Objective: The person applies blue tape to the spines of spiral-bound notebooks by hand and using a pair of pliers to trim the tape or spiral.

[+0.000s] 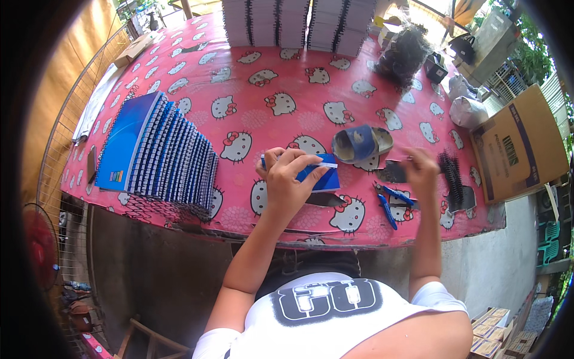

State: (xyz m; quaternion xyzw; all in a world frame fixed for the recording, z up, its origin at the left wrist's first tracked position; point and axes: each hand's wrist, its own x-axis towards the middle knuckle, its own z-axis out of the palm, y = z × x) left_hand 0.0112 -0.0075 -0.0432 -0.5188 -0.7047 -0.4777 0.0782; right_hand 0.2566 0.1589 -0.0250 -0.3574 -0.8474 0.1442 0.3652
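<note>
My left hand grips a small blue notebook near the middle of the table, its thumb and fingers closed over the pale edge. To the right, my right hand hovers over the table, apart from the notebook; its fingers are blurred, so whether they hold anything cannot be made out. Beneath and left of it lie blue-handled pliers. Just right of it is a bundle of black binding coils. Beyond the notebook sits a blue and tan rounded object of unclear kind.
A tall row of blue spiral notebooks stands at the left. White spiral-bound stacks line the far edge. A dark bundle in clear plastic and a cardboard box are at the right. A pink patterned cloth covers the table.
</note>
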